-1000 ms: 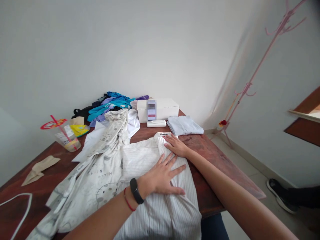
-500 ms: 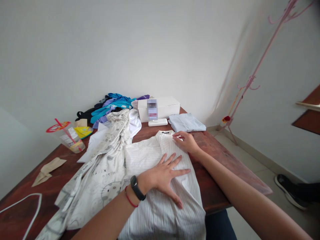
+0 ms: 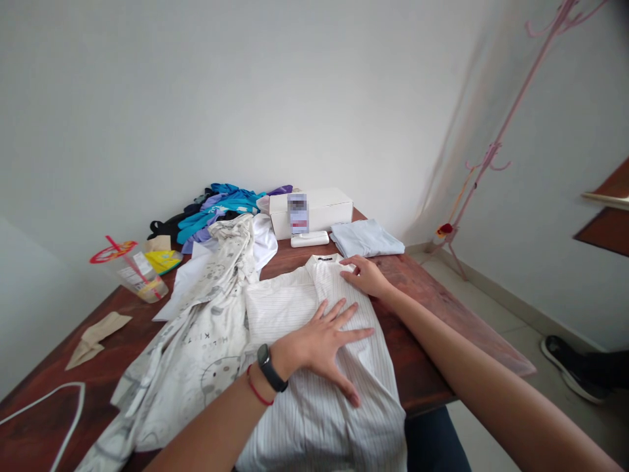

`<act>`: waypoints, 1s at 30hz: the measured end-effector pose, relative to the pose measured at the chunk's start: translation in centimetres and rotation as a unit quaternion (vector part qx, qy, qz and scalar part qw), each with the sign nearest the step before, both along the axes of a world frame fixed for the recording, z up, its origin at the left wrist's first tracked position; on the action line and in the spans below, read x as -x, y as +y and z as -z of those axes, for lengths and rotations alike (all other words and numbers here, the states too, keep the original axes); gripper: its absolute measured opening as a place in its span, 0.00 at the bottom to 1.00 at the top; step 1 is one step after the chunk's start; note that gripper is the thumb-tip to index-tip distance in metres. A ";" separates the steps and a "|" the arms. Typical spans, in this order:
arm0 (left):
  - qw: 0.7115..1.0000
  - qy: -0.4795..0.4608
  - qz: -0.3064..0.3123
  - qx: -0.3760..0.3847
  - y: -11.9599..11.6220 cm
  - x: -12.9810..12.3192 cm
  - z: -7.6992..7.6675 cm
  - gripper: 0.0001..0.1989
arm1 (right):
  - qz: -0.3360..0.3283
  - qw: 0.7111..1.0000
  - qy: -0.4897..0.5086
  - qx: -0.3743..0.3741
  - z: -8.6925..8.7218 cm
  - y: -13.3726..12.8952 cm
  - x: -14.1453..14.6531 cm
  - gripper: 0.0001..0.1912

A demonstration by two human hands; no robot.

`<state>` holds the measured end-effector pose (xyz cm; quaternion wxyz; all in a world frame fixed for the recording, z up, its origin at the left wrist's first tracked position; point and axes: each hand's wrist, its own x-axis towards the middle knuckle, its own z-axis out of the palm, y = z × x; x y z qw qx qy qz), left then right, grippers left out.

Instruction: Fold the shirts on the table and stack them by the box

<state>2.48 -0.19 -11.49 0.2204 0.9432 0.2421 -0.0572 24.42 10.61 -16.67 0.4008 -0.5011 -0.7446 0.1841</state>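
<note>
A white shirt with thin stripes [image 3: 282,308] lies face-on across the table, its collar with a dark label at the far end and its lower part out of frame. My left hand [image 3: 329,341] is spread flat on the middle of it, fingers apart. At the shoulder beside the collar, my right hand [image 3: 366,275] has its thumb and fingertips bent together on the shirt's edge. Close on the left lies a crumpled pale garment with cartoon cat prints [image 3: 221,334], partly behind my left forearm.
A plastic cup with a red straw [image 3: 142,275], a yellow packet [image 3: 164,261] and a brown paper piece [image 3: 95,337] are at left. Behind stand piled clothes [image 3: 221,210], a white box [image 3: 329,206] and a folded light-blue cloth [image 3: 368,237]. A pink coat rack [image 3: 514,124] is at right.
Both hands stay nearly in place on the striped shirt. My right fingertips have shifted only slightly at the shoulder, and the view has moved a little.
</note>
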 end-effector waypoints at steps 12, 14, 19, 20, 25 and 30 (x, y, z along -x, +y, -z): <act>1.000 0.004 0.006 -0.001 0.1 0.0 0.2 0.64 | -0.014 0.997 -0.074 0.020 1.1 1.8 -1.2 0.22; 1.000 0.002 0.006 0.002 0.2 0.1 0.2 0.63 | -0.009 0.997 -0.077 0.017 1.2 2.2 -1.3 0.21; 1.000 -0.012 0.004 0.009 0.2 0.2 0.4 0.64 | 0.011 0.998 -0.069 0.003 1.2 2.6 -1.1 0.16; 1.000 -0.017 0.002 0.008 0.2 0.2 0.4 0.64 | 0.013 0.998 -0.060 -0.002 1.1 2.6 -1.1 0.15; 0.999 -0.047 -0.010 0.008 -0.1 0.4 0.6 0.64 | 0.051 0.998 -0.039 -0.027 0.8 2.4 -0.8 0.14; 0.996 -0.088 -0.025 0.005 -0.2 0.4 0.3 0.65 | 0.089 0.994 -0.035 -0.048 -0.1 1.6 -0.4 0.15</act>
